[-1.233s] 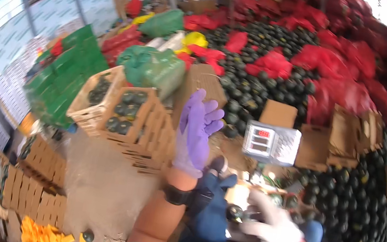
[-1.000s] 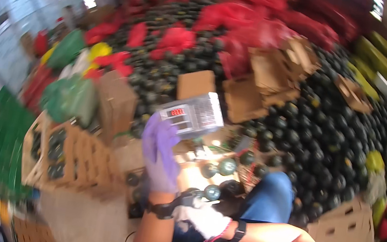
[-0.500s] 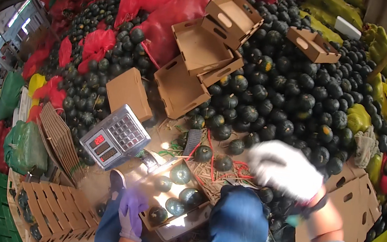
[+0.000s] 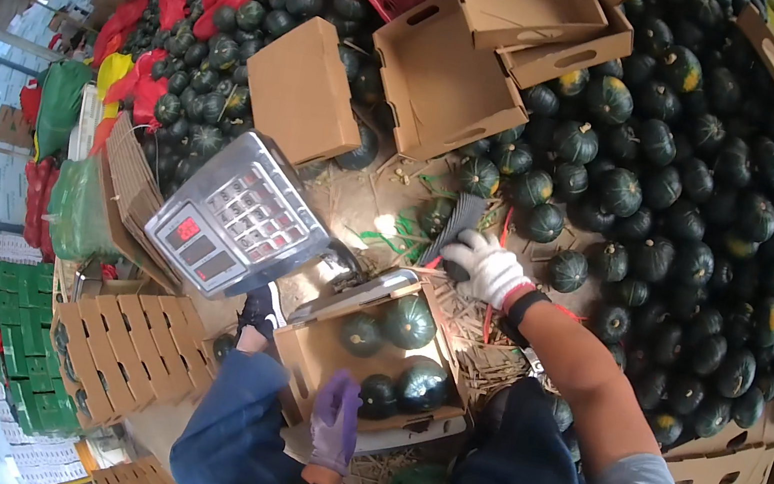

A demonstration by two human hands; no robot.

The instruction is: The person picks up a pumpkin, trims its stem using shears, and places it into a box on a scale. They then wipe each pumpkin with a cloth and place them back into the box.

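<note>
My right hand (image 4: 486,270), in a white glove, curls its fingers over a dark green squash (image 4: 454,271) on the ground just beyond a cardboard box (image 4: 307,353). My left hand (image 4: 337,417), in a purple glove, is over the near left part of that box, fingers stretched out and apparently holding nothing; whatever lies beneath it is hidden. Several round green squashes (image 4: 410,321) sit inside the box, which rests on a metal scale platform (image 4: 407,435). Just left of the box stands the scale's silver display and keypad (image 4: 244,219). A grey ribbed strip (image 4: 456,225) lies next to my right hand.
A large heap of squashes (image 4: 698,261) fills the right and far side. Empty cardboard trays (image 4: 447,84) lie ahead, with an upturned one (image 4: 299,91) behind the scale display. Slatted cardboard boxes (image 4: 131,354) and green crates (image 4: 13,335) stand at left. Dry straw (image 4: 494,365) covers ground near my knee.
My right hand has come down from above the heap onto a squash beside the box. My left hand has moved from beside the box to over its near left part. The view has shifted.
</note>
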